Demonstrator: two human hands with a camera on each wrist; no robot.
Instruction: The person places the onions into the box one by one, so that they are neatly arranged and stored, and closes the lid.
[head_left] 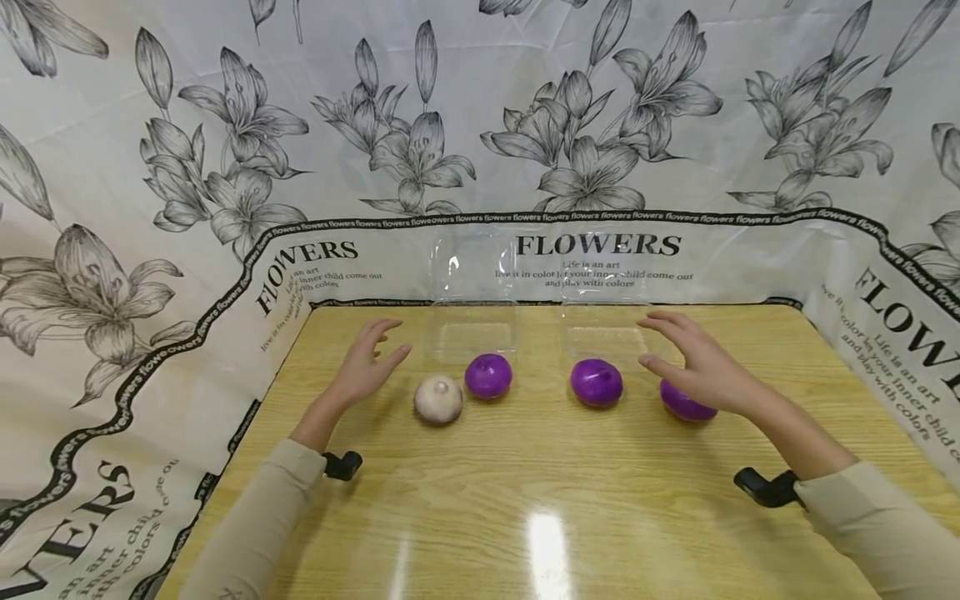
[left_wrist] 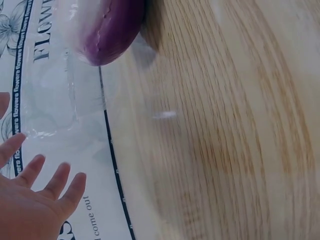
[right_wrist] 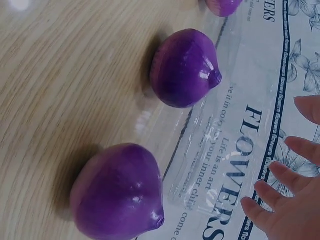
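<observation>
My left hand [head_left: 365, 360] hovers open above the table's left side, fingers spread, left of a pale, garlic-like bulb [head_left: 438, 399]. Beside that bulb lies a purple onion [head_left: 488, 376]. In the left wrist view, a white-and-purple bulb [left_wrist: 107, 35] shows at the top, away from the left hand's fingers [left_wrist: 62, 177]. My right hand [head_left: 701, 362] is held open, partly covering a second purple onion [head_left: 686, 406] in the head view. A third purple onion [head_left: 597, 382] sits left of it. The right wrist view shows this hand [right_wrist: 290, 195] apart from the onions, holding nothing.
Two clear plastic boxes with raised lids stand at the back of the table: a left box [head_left: 472, 340] and a right box [head_left: 606, 342]. Behind them hangs a flower-printed cloth [head_left: 600, 150]. The wooden table [head_left: 480, 500] reflects light near its front.
</observation>
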